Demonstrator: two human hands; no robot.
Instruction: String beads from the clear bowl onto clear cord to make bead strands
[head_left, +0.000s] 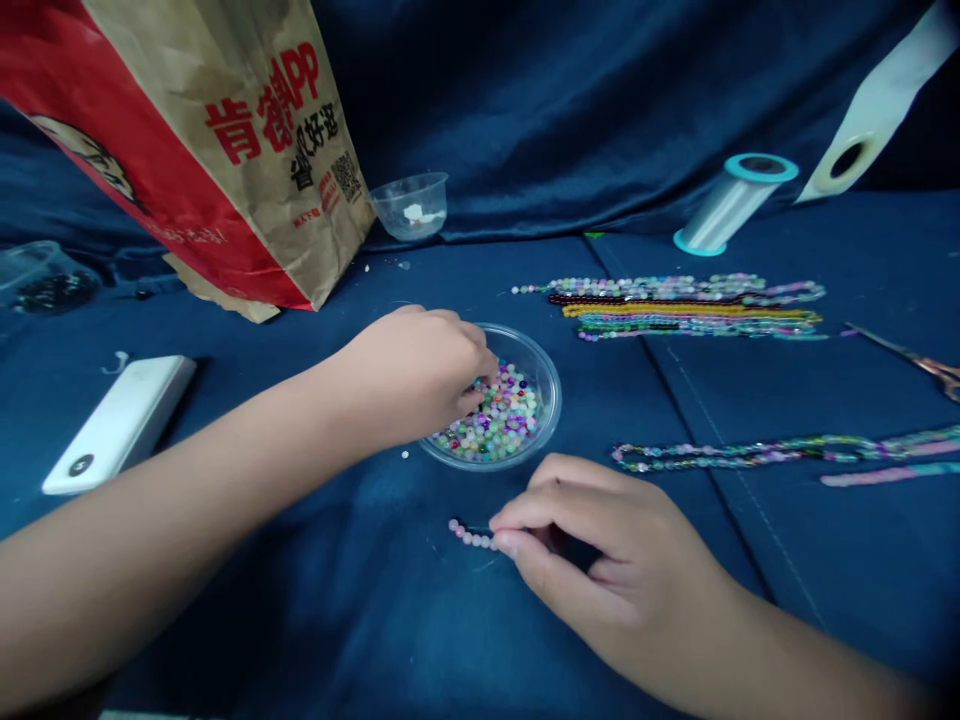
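My left hand [431, 375] reaches into a clear round bowl [555, 400] from its left side. Its fingers are curled together over many-coloured loose beads [499, 420], and anything between the fingertips is hidden. Nearer to me, my right hand [607, 550] pinches a short string of pale pink beads [472, 538] between thumb and forefinger. The beaded end sticks out to the left of the fingertips, just above the blue cloth. One loose white bead [405, 455] lies beside the bowl.
Bead strands [690, 305] lie behind on the right, with another looped strand [735, 455] nearer. Beyond are a wire spool [739, 205], a tape roll [847, 165] and scissors [922, 365]. A paper bag [247, 150], a small cup [412, 205] and a white power bank [120, 425] stand left.
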